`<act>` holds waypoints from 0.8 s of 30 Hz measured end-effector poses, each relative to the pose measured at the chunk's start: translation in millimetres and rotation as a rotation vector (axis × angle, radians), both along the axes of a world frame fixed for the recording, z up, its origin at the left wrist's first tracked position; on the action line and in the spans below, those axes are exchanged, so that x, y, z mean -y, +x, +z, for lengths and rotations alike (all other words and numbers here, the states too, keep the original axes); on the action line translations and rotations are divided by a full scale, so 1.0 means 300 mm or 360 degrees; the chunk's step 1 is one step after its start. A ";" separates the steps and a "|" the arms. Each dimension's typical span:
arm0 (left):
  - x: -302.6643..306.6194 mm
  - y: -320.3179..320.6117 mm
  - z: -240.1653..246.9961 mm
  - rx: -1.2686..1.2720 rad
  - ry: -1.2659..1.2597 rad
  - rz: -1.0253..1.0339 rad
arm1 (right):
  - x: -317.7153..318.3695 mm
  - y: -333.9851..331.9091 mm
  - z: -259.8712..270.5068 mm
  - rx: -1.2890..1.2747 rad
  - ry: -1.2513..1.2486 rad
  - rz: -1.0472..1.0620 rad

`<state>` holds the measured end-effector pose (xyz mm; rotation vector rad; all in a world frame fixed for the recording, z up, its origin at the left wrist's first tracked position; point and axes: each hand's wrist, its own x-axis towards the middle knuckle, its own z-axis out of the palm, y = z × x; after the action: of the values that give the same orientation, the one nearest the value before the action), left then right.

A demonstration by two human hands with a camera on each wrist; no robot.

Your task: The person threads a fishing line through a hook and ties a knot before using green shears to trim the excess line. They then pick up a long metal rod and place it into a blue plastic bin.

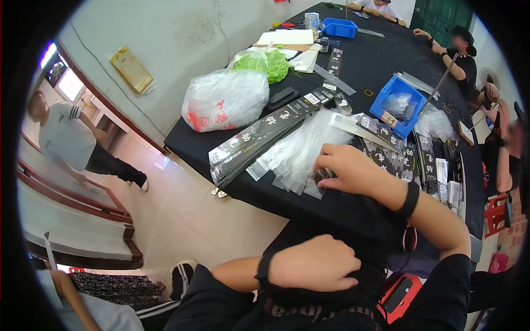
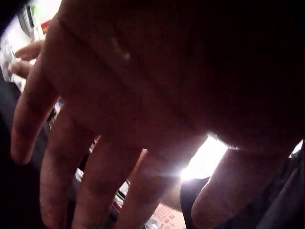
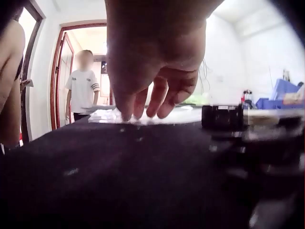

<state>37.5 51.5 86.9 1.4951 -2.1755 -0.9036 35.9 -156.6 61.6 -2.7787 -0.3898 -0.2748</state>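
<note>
My right hand (image 1: 348,168) reaches down at the near end of a heap of clear plastic sleeves (image 1: 309,149). In the head view its thumb and fingers stand apart, with sleeves under and beside them. The right wrist view has the bent fingers (image 3: 157,98) pointing down, tips right at the pale plastic. My left hand (image 1: 317,262) hangs over my lap, away from the table, holding nothing; the left wrist view shows its fingers (image 2: 57,167) loosely extended. Left of the sleeves lies a long stack of black printed packages (image 1: 265,132); more black packages (image 1: 386,160) lie to the right.
A blue bin (image 1: 395,91) holding clear bags tilts on the right of the black-covered table (image 1: 259,196). A full white plastic bag (image 1: 223,102) sits at the left edge. Farther back is another blue tray (image 1: 338,27). A person (image 1: 66,132) stands by the doorway; others sit around the table.
</note>
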 end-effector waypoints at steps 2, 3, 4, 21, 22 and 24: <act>-0.027 0.068 0.042 -0.0060 -0.0197 0.0129 | -0.006 -0.034 0.073 -0.0170 0.0334 -0.0119; -0.048 0.102 0.078 -0.0086 -0.0317 0.0248 | -0.011 -0.054 0.155 -0.0339 0.0405 -0.0209; -0.068 0.140 0.120 -0.0100 -0.0427 0.0337 | 0.000 -0.082 0.209 -0.0216 0.0459 -0.0174; -0.262 0.254 0.313 0.0753 -0.1969 0.1586 | 0.110 -0.700 0.698 0.1532 -0.0377 -0.1120; -0.257 0.254 0.310 0.0750 -0.1972 0.1593 | 0.114 -0.703 0.697 0.1531 -0.0380 -0.1126; -0.253 0.249 0.310 0.0746 -0.1978 0.1603 | 0.113 -0.710 0.699 0.1534 -0.0374 -0.1127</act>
<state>112.1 127.5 179.8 1.6961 -1.2511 1.0091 -177.0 -190.6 271.2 -2.6878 0.4219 -1.8334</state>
